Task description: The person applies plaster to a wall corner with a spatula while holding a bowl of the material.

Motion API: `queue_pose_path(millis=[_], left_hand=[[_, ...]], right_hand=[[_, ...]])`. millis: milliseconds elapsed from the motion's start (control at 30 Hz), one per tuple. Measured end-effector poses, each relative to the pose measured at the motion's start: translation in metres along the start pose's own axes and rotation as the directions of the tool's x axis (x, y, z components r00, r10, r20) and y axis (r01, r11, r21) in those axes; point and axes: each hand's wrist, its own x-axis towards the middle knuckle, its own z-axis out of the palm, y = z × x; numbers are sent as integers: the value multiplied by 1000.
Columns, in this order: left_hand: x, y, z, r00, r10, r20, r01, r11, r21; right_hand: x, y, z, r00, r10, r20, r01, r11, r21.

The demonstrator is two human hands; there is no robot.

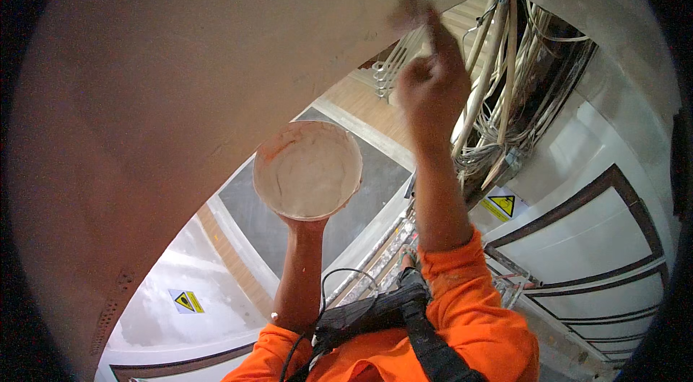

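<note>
My left hand [306, 224] supports a round tub [359, 178] of pale, smooth joint compound [310, 169] from below. Most of that hand is hidden behind the tub, whose rim is smeared with the same paste. Raised higher and to the right, my right hand [435, 75] has its fingers curled around what looks like a putty knife [410, 7]. The blade is blurred by motion and lies against or just in front of the large plain plastered surface [216, 43], near its edge; I cannot tell if it touches.
Bundled cables and pipes [502, 86] hang in an opening at upper right. White panels with dark trim [577, 238] stand at right. Yellow warning signs [501, 204] are on the walls. Far below lie a dark grey floor panel [253, 202] and scaffold-like rails [375, 256]. A black cable [325, 288] loops by my waist.
</note>
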Motion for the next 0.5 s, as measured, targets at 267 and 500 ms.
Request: queue_pose_path(millis=[267,500], left_hand=[[-10,1,27,942,323,96,-220,373,901],[-5,10,51,870,407,278,-197,-230,953]], right_hand=[[-100,-93,-27,846,-478,239,384,854,351],[-28,2,11,824,-566,-22,564,818,113]])
